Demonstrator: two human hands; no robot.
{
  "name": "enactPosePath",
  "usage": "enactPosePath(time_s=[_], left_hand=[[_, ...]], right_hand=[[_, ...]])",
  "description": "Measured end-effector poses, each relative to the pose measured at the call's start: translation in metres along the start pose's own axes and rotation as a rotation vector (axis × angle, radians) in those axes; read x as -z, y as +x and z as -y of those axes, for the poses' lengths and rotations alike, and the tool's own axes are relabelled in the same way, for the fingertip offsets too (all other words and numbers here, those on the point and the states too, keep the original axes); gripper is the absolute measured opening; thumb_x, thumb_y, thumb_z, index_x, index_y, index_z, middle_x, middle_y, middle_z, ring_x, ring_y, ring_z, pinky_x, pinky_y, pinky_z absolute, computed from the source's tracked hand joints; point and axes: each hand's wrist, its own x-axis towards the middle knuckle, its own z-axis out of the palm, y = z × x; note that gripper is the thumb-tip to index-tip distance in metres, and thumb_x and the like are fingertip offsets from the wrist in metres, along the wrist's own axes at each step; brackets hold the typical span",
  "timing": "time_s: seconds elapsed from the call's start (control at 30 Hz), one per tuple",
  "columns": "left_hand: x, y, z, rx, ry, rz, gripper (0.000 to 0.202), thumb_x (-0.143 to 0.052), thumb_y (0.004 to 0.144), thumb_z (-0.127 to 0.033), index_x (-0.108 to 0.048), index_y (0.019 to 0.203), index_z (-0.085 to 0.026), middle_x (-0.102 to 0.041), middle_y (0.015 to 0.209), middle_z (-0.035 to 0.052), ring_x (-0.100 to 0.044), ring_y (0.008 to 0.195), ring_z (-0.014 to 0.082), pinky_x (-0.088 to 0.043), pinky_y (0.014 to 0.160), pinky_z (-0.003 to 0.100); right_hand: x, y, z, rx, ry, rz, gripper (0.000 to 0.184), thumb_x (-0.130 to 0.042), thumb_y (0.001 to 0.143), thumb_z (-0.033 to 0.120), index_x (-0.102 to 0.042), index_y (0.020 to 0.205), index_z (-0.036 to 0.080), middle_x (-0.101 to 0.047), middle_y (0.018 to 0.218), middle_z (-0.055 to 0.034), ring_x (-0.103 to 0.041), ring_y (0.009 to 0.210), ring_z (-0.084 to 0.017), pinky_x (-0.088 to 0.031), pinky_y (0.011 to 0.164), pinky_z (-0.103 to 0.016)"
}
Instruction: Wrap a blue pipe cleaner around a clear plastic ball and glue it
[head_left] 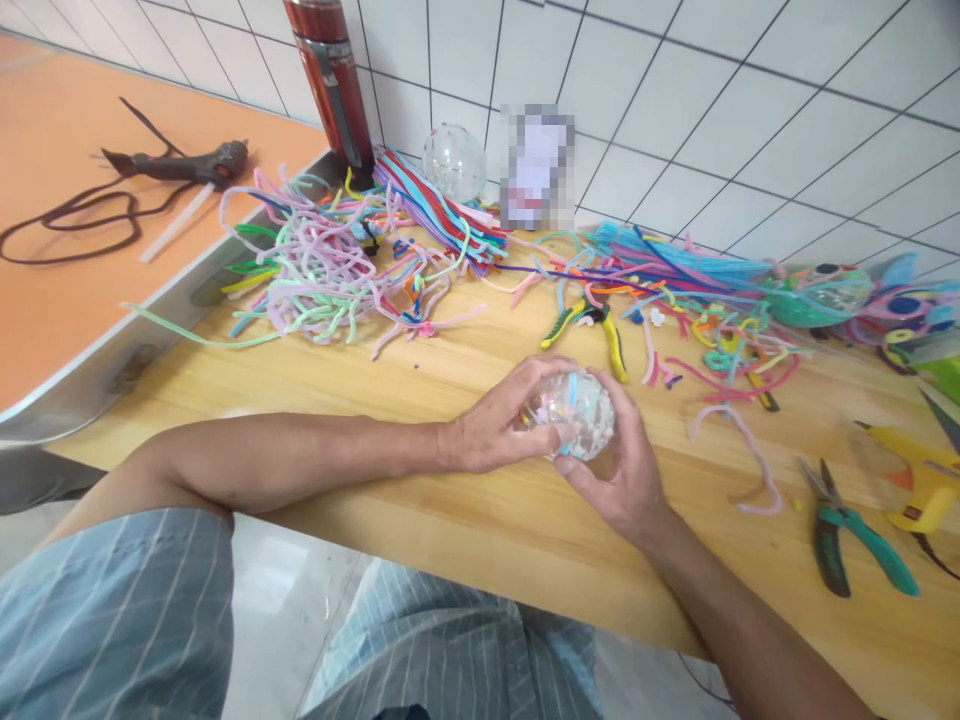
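Note:
Between my two hands is a clear plastic ball (589, 410) with small coloured bits in or on it. My left hand (510, 415) wraps the ball's left side, its thumb across the front. Cupping the right and lower side is my right hand (622, 470). Both hands are above the wooden table (450, 520), near its front edge. Just behind them lie yellow-and-black pliers (592, 325), partly among cut pipe cleaner pieces.
Tangled pipe cleaners (322, 260) and a straight bundle (442, 215) lie at the back left, near a red thermos (334, 90). Another clear ball (454, 163) stands by the wall. Teal-handled pliers (847, 535) and a yellow glue gun (911, 475) are at right; a black glue gun (180, 162) lies left.

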Motion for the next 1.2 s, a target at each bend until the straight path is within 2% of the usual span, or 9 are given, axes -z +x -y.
enactPosePath(time_s=[0.23,0.33,0.47,0.6,0.73,0.83,0.93,1.07,1.2], left_hand=[[-0.002,-0.003,0.007,-0.107,0.062,-0.001,0.068,-0.07,0.098,-0.043,-0.041,0.156,-0.023,-0.051,0.157,0.0188,-0.049,0.154,0.0326,-0.042,0.13,0.056],[-0.001,-0.003,0.006,-0.063,0.044,0.016,0.067,-0.069,0.098,-0.045,-0.042,0.156,-0.024,-0.051,0.157,0.0188,-0.049,0.153,0.0332,-0.043,0.13,0.056],[0.0,-0.003,0.002,-0.023,0.026,0.033,0.066,-0.068,0.099,-0.047,-0.043,0.156,-0.022,-0.053,0.156,0.0187,-0.052,0.151,0.0326,-0.044,0.128,0.054],[0.001,-0.002,-0.001,0.016,0.02,0.043,0.063,-0.066,0.1,-0.047,-0.044,0.154,-0.022,-0.056,0.151,0.0178,-0.057,0.144,0.0317,-0.049,0.123,0.052],[0.001,-0.001,-0.001,0.005,0.031,0.041,0.061,-0.067,0.099,-0.047,-0.047,0.151,-0.022,-0.06,0.147,0.0171,-0.061,0.138,0.0308,-0.053,0.118,0.05],[0.0,-0.001,0.002,-0.04,0.049,0.042,0.061,-0.066,0.099,-0.045,-0.047,0.151,-0.021,-0.06,0.145,0.0182,-0.062,0.136,0.0307,-0.054,0.116,0.049],[-0.002,-0.002,0.006,-0.082,0.071,0.034,0.063,-0.066,0.098,-0.043,-0.046,0.153,-0.019,-0.061,0.146,0.0198,-0.063,0.136,0.0317,-0.055,0.114,0.049],[-0.005,-0.003,0.01,-0.081,0.087,0.036,0.068,-0.069,0.095,-0.044,-0.046,0.154,-0.021,-0.062,0.146,0.0183,-0.065,0.13,0.0314,-0.056,0.111,0.049],[-0.007,-0.003,0.012,-0.104,0.119,0.026,0.067,-0.071,0.094,-0.043,-0.047,0.153,-0.021,-0.064,0.145,0.0186,-0.066,0.131,0.0316,-0.056,0.112,0.049]], right_hand=[[0.001,0.004,0.006,0.119,-0.119,-0.053,0.096,-0.076,0.091,0.04,-0.028,0.173,0.025,-0.053,0.162,-0.0204,-0.055,0.149,-0.041,-0.053,0.118,-0.064],[0.003,0.006,0.009,0.183,-0.186,-0.106,0.099,-0.078,0.089,0.042,-0.027,0.173,0.027,-0.051,0.164,-0.0204,-0.054,0.15,-0.043,-0.053,0.117,-0.069],[0.006,0.006,0.011,0.251,-0.246,-0.161,0.099,-0.082,0.086,0.045,-0.033,0.17,0.029,-0.052,0.163,-0.0206,-0.055,0.147,-0.047,-0.052,0.114,-0.076],[0.009,0.004,0.011,0.309,-0.281,-0.204,0.098,-0.089,0.082,0.041,-0.039,0.166,0.039,-0.049,0.167,-0.0152,-0.059,0.143,-0.045,-0.06,0.106,-0.072],[0.011,0.0,0.007,0.359,-0.261,-0.174,0.091,-0.091,0.081,0.032,-0.046,0.159,0.044,-0.047,0.169,-0.0106,-0.063,0.141,-0.042,-0.066,0.1,-0.067],[0.012,-0.001,0.005,0.382,-0.271,-0.163,0.087,-0.092,0.081,0.032,-0.049,0.156,0.042,-0.047,0.169,-0.0094,-0.064,0.139,-0.04,-0.067,0.098,-0.064],[0.014,0.0,0.007,0.407,-0.292,-0.169,0.087,-0.093,0.079,0.033,-0.05,0.156,0.038,-0.048,0.169,-0.0107,-0.064,0.138,-0.04,-0.066,0.099,-0.062],[0.016,0.001,0.009,0.417,-0.356,-0.135,0.082,-0.093,0.079,0.034,-0.053,0.15,0.042,-0.047,0.171,-0.0085,-0.065,0.137,-0.041,-0.06,0.106,-0.067],[0.017,0.002,0.009,0.441,-0.371,-0.119,0.078,-0.091,0.081,0.035,-0.055,0.149,0.041,-0.045,0.171,-0.0085,-0.064,0.138,-0.04,-0.06,0.106,-0.064]])
